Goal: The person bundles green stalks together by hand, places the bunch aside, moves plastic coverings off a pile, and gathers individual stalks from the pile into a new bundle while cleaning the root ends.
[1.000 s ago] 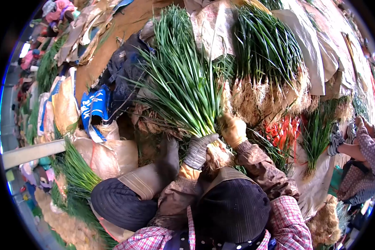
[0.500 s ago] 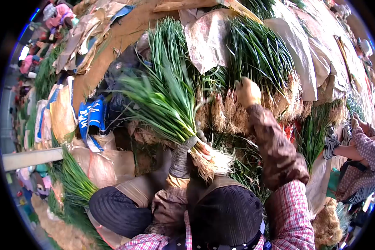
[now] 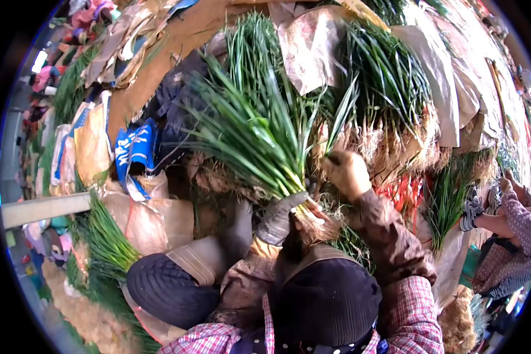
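My left hand [image 3: 280,219], in a grey glove, is wrapped round the base of a thick bunch of green onion-like plants [image 3: 256,138]. Their long leaves fan up and to the left, and the pale roots [image 3: 318,227] hang out past my hand. Just right of the bunch is my right hand [image 3: 347,172], in a tan glove, with its fingers closed at the lower end of a small leafy plant [image 3: 342,115]. Behind it lies a row of the same plants [image 3: 389,76], roots towards me. Another heap [image 3: 253,50] lies beyond the bunch.
Red ties [image 3: 398,192] lie below the roots at right. Pale sacking [image 3: 310,44] partly covers the heaps. A blue printed bag [image 3: 134,150] and a pale bar [image 3: 44,210] are at left, near more plants [image 3: 109,242]. Another person [image 3: 510,236] sits at far right.
My right hand has drawn back from the row towards the bunch, with a small plant now showing in it. The bunch in my left hand has shifted right and slightly turned.
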`<state>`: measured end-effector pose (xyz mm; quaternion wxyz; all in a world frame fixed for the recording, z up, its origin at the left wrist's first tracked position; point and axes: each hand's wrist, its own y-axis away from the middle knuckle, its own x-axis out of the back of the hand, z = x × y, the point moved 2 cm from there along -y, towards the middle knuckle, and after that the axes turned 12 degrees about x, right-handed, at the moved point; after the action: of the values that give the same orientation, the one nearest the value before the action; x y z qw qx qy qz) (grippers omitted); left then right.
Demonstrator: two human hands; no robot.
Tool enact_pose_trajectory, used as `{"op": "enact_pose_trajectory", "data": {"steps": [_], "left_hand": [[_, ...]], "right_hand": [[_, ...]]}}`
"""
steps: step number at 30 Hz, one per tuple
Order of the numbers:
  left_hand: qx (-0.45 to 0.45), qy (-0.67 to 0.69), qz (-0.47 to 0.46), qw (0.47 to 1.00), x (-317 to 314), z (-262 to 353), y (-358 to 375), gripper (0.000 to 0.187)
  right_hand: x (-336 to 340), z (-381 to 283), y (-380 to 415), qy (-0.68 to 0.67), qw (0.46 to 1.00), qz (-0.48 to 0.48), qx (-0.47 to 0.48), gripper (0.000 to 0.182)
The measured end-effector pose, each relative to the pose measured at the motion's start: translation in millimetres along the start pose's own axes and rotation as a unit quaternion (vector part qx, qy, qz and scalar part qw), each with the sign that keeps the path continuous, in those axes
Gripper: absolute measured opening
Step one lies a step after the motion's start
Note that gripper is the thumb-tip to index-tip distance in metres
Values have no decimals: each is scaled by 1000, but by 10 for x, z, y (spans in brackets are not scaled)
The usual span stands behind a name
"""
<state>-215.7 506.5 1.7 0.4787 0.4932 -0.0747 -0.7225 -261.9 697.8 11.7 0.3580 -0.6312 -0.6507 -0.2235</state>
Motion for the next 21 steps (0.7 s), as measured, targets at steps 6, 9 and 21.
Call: {"op": "enact_pose_trajectory", "data": {"steps": [6,9,21], "left_hand": [[38,11,4,999,-92,4,63,25],[10,-12,34,999,52,-88,-29,29],[-24,165,-88,982,-296,130,179,38]], "right_hand": [[-202,-161,208,-309,935,43,-171,33],[-441,11,235,-572,759,22,-310,22],[-774,433,704,-17,939,-312,-145,21]]}}
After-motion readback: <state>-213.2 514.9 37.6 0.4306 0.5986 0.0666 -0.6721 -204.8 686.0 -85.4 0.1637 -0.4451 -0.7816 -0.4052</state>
